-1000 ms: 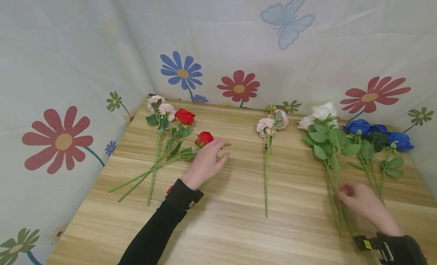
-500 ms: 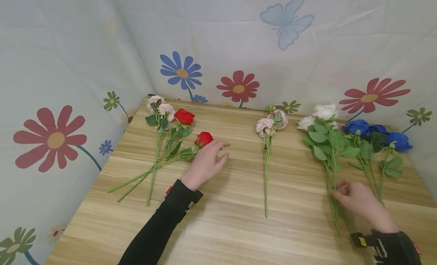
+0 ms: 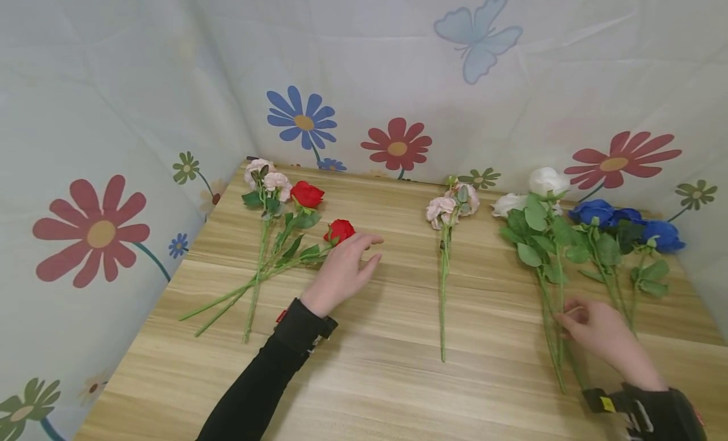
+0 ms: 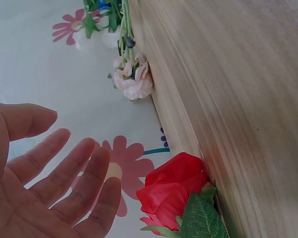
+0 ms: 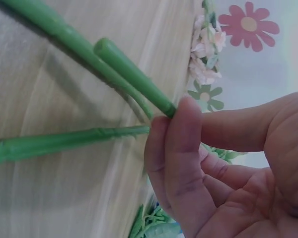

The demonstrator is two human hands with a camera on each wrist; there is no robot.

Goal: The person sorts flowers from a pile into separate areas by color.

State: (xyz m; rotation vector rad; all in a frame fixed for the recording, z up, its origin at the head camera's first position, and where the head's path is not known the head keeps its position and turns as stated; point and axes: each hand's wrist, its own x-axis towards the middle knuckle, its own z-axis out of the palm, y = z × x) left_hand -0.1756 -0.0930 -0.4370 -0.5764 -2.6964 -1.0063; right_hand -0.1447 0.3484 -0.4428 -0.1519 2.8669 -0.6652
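White rose (image 3: 548, 181) had shifted slightly up and right since the previous frame; from my remote seat I saw the right hand (image 3: 605, 335) pinching its stem (image 5: 134, 77). It stood left of the blue roses (image 3: 662, 236), over the table (image 3: 375, 378). The left hand (image 3: 343, 269) lay loosely spread near a red rose (image 3: 340, 230).

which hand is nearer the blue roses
The right hand, pinching a stem this side of the blue roses; the left hand is far leftward, by a red rose.
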